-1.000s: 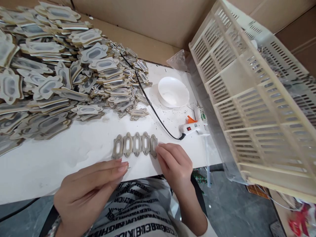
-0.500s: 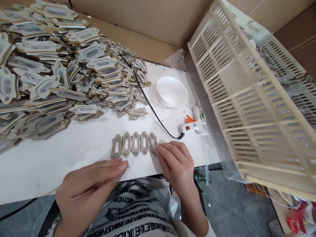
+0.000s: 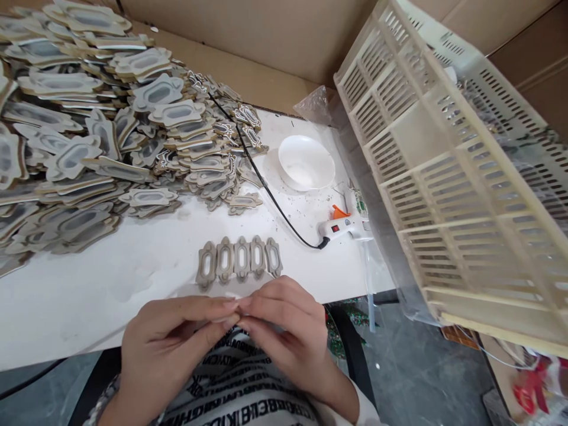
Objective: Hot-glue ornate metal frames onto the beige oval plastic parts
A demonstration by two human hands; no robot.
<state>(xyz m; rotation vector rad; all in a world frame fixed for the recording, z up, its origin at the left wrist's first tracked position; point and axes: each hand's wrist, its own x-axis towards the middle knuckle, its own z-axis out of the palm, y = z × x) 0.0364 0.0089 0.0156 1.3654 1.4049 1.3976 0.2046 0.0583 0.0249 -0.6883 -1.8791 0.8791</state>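
Observation:
My left hand (image 3: pixel 173 337) and my right hand (image 3: pixel 288 325) meet fingertip to fingertip at the table's front edge. Both are closed in a pinch around something small and whitish, mostly hidden by the fingers. Just beyond them, a row of several grey-brown frame-shaped pieces (image 3: pixel 242 258), each with a long oval opening, lies on the white table (image 3: pixel 146 260). The pieces stand side by side, and the one at the right end leans slightly. Neither hand touches the row.
A large heap of similar frame-shaped pieces (image 3: pixel 151 112) covers the table's left and back. A white bowl (image 3: pixel 306 164) stands right of it. The white glue gun (image 3: pixel 344 228) with orange trigger lies at the right, its black cord (image 3: pixel 279 207) crossing the table. A cream plastic crate (image 3: pixel 452 177) rises beyond.
My right hand has left the right end of the row and come back toward me, meeting my left hand. Their fingertips now pinch together. The row stays in place on the table.

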